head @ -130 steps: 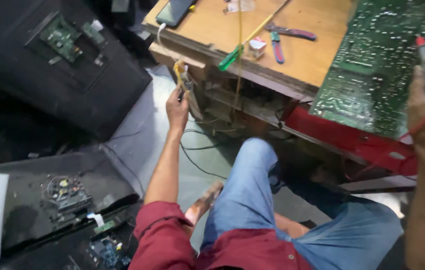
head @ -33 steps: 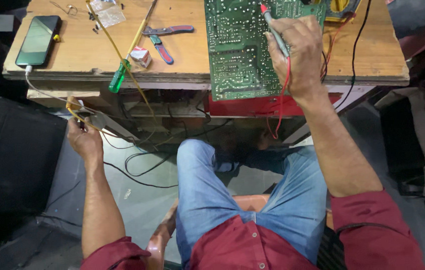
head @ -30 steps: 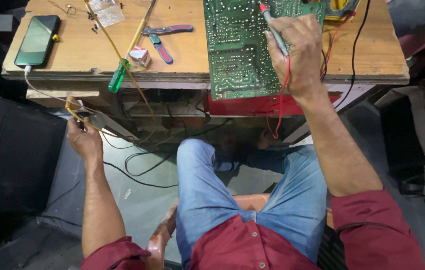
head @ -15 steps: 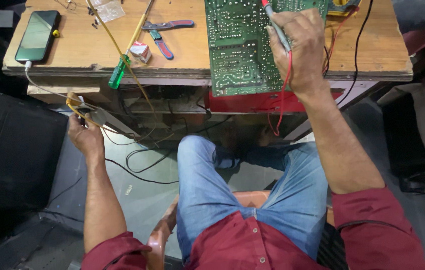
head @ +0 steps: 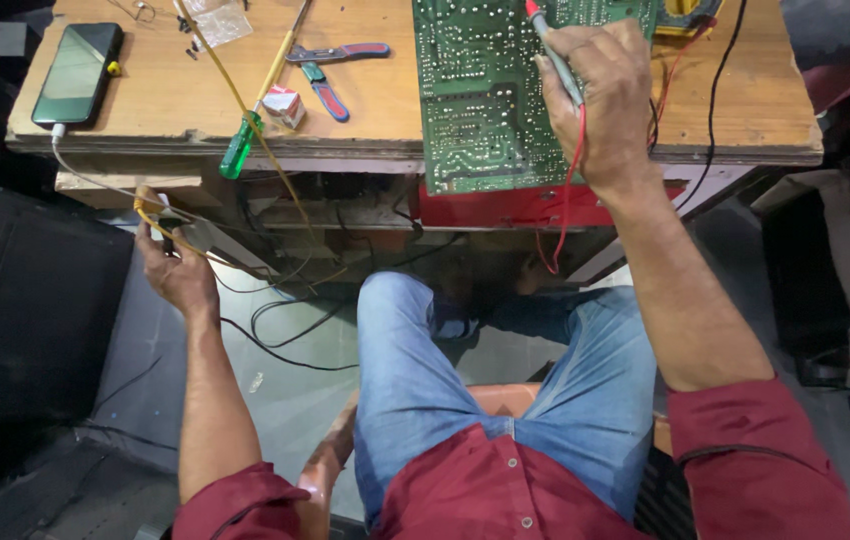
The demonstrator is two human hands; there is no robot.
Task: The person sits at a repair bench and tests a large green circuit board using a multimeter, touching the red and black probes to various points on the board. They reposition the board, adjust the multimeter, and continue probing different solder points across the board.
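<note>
Left hand (head: 177,270) lowered at side, fingers curled closed; right hand (head: 600,95) raised forward, fingers pinched, forearm extended, sleeves rolled.

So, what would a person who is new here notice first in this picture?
First the big green circuit board lying on the wooden table, with the right hand holding a red-tipped probe on it. Then the left hand, low beside the table, gripping a yellow wire. A phone lies at the table's left corner.
</note>
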